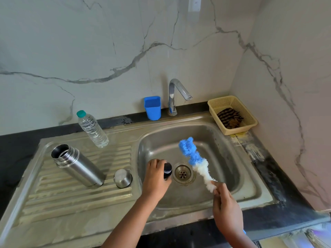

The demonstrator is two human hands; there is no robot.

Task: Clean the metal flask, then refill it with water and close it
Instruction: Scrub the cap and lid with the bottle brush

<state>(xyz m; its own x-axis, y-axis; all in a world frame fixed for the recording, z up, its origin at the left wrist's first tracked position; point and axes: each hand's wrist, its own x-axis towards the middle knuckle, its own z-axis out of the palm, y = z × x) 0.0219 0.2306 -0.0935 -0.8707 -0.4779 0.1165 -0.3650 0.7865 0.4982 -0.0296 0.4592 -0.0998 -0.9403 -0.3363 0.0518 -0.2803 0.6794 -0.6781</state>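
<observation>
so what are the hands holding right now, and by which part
Left hand grips a small black stopper round its side. Right hand pinches the bottle brush at the bristles' lower end.

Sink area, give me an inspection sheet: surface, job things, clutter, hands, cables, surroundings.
Surface: steel sink with ribbed drainboard, set in a dark counter; basin looks dry, tap not running.
Job's things: flask upright and open on the drainboard; steel cap beside it; water bottle capped, behind it.
Clutter: blue cup by the tap; basket holding a striped cloth.
Hands: left hand grips a black stopper over the basin; right hand holds a blue and white bottle brush.
Cables: nothing seen.
Surroundings: marble-pattern walls.
</observation>
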